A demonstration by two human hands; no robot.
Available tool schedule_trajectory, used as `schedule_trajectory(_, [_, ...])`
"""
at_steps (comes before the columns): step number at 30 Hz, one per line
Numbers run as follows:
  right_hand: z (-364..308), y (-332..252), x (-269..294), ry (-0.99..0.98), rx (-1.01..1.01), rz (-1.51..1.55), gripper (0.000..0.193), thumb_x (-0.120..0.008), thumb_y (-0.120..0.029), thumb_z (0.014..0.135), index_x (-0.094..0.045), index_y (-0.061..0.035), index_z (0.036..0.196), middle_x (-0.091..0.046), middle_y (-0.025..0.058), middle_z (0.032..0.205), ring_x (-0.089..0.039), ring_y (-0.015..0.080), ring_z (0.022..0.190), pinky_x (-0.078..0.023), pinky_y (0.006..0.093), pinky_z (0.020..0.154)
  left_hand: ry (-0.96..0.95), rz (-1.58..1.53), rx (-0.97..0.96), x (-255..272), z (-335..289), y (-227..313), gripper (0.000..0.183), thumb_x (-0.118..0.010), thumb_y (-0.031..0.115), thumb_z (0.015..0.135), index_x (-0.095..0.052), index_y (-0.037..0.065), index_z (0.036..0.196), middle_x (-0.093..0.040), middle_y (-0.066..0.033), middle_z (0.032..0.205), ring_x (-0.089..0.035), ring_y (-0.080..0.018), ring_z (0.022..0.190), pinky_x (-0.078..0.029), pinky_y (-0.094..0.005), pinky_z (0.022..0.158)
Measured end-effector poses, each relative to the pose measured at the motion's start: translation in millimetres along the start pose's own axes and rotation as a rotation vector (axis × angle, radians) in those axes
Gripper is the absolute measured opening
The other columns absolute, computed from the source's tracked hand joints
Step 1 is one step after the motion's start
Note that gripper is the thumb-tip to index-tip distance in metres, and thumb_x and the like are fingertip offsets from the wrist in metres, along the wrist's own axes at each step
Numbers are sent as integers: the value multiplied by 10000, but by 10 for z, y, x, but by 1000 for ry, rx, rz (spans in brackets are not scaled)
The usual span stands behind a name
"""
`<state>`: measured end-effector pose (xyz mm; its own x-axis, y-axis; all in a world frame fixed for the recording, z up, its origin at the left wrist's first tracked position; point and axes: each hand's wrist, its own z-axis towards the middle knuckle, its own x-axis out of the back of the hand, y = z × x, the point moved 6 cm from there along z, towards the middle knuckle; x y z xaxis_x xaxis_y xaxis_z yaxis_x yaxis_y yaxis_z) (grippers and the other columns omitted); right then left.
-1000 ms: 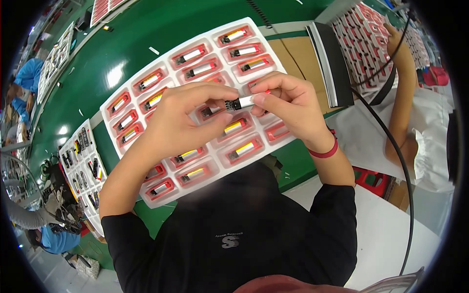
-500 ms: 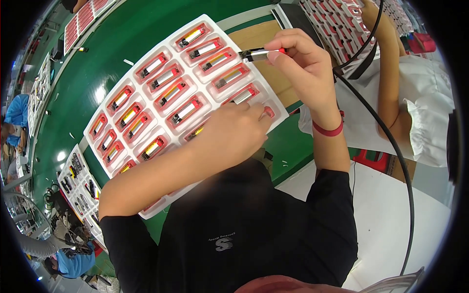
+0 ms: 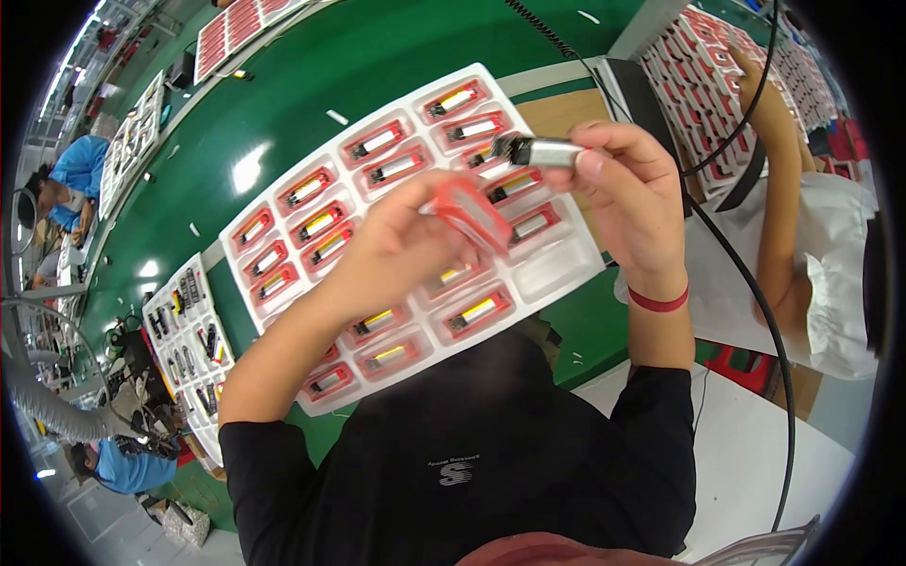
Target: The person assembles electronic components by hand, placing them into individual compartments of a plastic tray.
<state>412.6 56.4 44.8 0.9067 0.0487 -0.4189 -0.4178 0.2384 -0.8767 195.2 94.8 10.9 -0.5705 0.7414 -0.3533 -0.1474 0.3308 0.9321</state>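
Note:
Between the thumb and fingers of my right hand (image 3: 628, 203) is a small silver cell with a black circuit-board end (image 3: 545, 151), held above the tray's right edge. My left hand (image 3: 392, 241) grips a red plastic frame (image 3: 469, 215), smeared by motion, over the middle of the tray. Below both hands lies a white moulded tray (image 3: 557, 271); its near right pocket is bare. Other pockets hold red frames with silver or yellow-striped cells in them, such as the framed cell (image 3: 477, 313) near the front edge. My left hand hides part of the tray.
A green bench (image 3: 377, 57) runs behind the tray, with cardboard (image 3: 566, 108) at its right. A black cable (image 3: 746, 245) hangs along the right side, near a co-worker's arm (image 3: 776, 160) and stacked trays (image 3: 694, 71). Another parts tray (image 3: 193, 325) stands to the left.
My left hand has lifted the red frame out of the near right pocket and moved left. The cell stays in my right hand. The whole view has shifted.

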Motion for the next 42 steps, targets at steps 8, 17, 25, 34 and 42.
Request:
schedule_trajectory(8, [161, 464, -519, -45, -137, -291, 185, -740, -6, 943, -689, 5, 1120, -726, 39, 992, -663, 65, 857, -515, 207, 701, 278, 58, -205, 305, -238, 128, 436, -499, -155, 952, -476, 45, 1339, -523, -116, 1421, -571, -153, 1253, -507, -337, 1048])
schedule_trajectory(17, [139, 581, -631, -25, -97, -401, 189, -748, -14, 939, -699, -4, 1121, -741, 37, 985, -669, 66, 855, -503, 216, 653, 224, 37, -195, 279, -302, 111, 485, -485, -120, 992, -432, 18, 1455, -548, -97, 1387, -543, -147, 1318, -475, -316, 1090])
schedule_trajectory(25, [93, 618, -623, -90, 130, -648, 255, -722, 82, 915, -716, 31, 1165, -694, 120, 1166, -663, 113, 1011, -538, 260, 845, 221, -7, -181, 287, -283, 30, 458, -494, -62, 1030, -433, -2, 1480, -561, -114, 1415, -598, -153, 1274, -494, -305, 1078])
schedule_trajectory(34, [184, 737, -624, -111, -79, -505, 303, -702, 76, 917, -687, 44, 1217, -663, 159, 1226, -685, 205, 1081, -556, 311, 922, 308, 293, -197, 407, -356, 51, 364, -522, 46, 1060, -508, 1, 1421, -651, -131, 1281, -669, -179, 1167, -551, -316, 987])
schedule_trajectory(42, [-86, 483, -794, -183, 489, -1102, 319, -702, 98, 833, -708, 41, 1148, -692, 194, 1148, -708, 311, 1008, -565, 370, 879, 326, 1080, -572, 212, -451, 315, 432, -631, -33, 898, -598, 21, 1326, -647, -205, 1165, -672, -385, 1046, -564, -425, 861])
